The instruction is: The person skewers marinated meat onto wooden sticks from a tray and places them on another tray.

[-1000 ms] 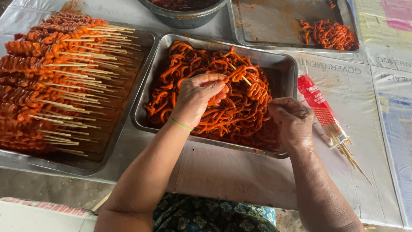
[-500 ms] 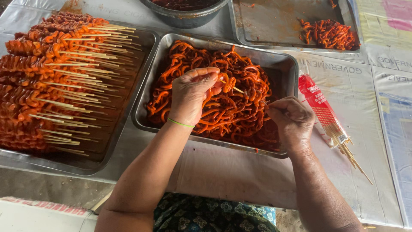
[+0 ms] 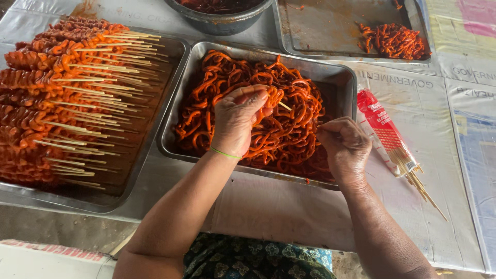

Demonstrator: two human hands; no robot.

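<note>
Right now my left hand [image 3: 238, 120] pinches an orange strip onto a bamboo skewer [image 3: 283, 106] above the middle tray [image 3: 341, 77]; my right hand [image 3: 345, 147] is fisted at the tray's near corner. Finished skewers [image 3: 67, 98] crowd the tray beside me, a skewer packet [image 3: 387, 132] lies on the desk [image 3: 289, 212].

Left tray [image 3: 155, 155]: a metal tray, loaded with rows of finished skewers [image 3: 57, 98], reddish-orange meat threaded tight, the bare stick ends pointing right.
Far bowl [image 3: 222, 23]: a dark metal bowl at the top edge, something dark red inside; only its near half shows.
Far right tray [image 3: 320, 31]: flat and smeared with orange sauce, a small heap of marinated strips [image 3: 393, 41] left in its right corner.
Stick packet [image 3: 385, 129]: a red and clear plastic sleeve of bamboo sticks, lying just right of the middle tray, sticks poking out its lower end.
Table cover [image 3: 454, 170]: pale printed sheeting spread under everything.
</note>
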